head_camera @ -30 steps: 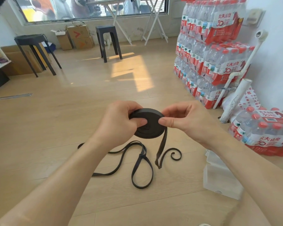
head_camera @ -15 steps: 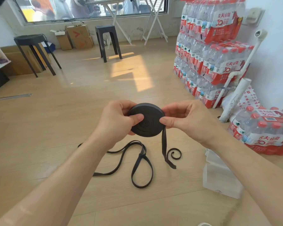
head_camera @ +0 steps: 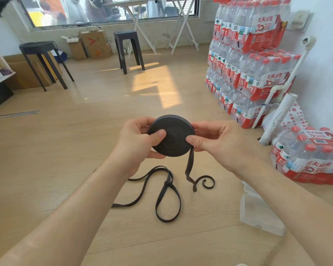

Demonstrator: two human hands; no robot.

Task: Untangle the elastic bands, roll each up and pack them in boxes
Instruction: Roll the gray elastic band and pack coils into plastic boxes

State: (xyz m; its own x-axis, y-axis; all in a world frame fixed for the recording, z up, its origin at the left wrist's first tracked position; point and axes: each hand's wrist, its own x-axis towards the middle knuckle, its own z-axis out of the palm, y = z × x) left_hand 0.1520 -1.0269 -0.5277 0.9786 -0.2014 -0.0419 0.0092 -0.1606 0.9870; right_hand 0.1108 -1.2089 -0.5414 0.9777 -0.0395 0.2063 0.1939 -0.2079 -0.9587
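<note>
Rolled band (head_camera: pixel 171 139) over wood floor (head_camera: pixel 65 150); 2 stools (head_camera: pixel 128 35) beyond, perhaps a box (head_camera: pixel 258 214).

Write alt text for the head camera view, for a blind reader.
The left hand and right hand hold a flat roll of black elastic band between thumbs and fingers, its loose tail hanging to the wooden floor. A looped black band lies beneath, a clear plastic box at right, packs of bottled water stacked beyond.
</note>
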